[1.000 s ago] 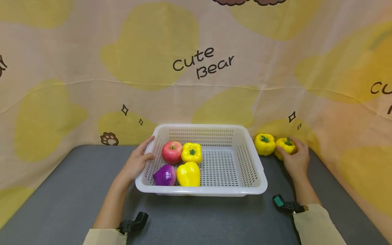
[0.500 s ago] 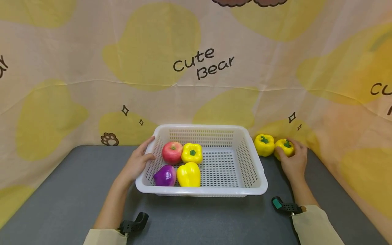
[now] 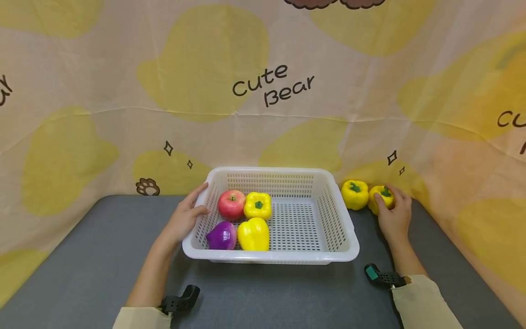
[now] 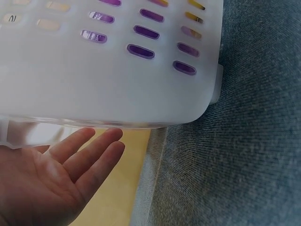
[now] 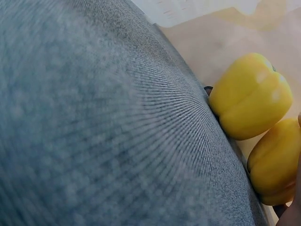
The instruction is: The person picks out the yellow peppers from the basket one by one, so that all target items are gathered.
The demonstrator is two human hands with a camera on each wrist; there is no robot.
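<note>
A white perforated plastic basket [image 3: 271, 257] stands mid-table. My left hand [image 3: 183, 220] holds its left rim, thumb and index finger over the edge; in the left wrist view the other fingers [image 4: 94, 155] extend straight beneath the rim. At the right, my right hand [image 3: 396, 220] grips a yellow bell pepper [image 3: 375, 206] with a green stem, thumb on the near side and fingers round the far side. A second yellow bell pepper [image 3: 355, 195] sits just left of it, beside the basket. The right wrist view shows both peppers, with the hand mostly cut off at its edge.
Inside the basket's left half lie a red apple [image 3: 231, 205], a purple onion-shaped vegetable [image 3: 222, 236], an upright yellow bell pepper [image 3: 257, 205] and another on its side [image 3: 253, 234]. A printed cloth [image 3: 263, 137] hangs behind the grey table [image 3: 263, 297].
My right hand has shifted slightly left with its fingers round the pepper. The left hand, the basket and its contents stay in place.
</note>
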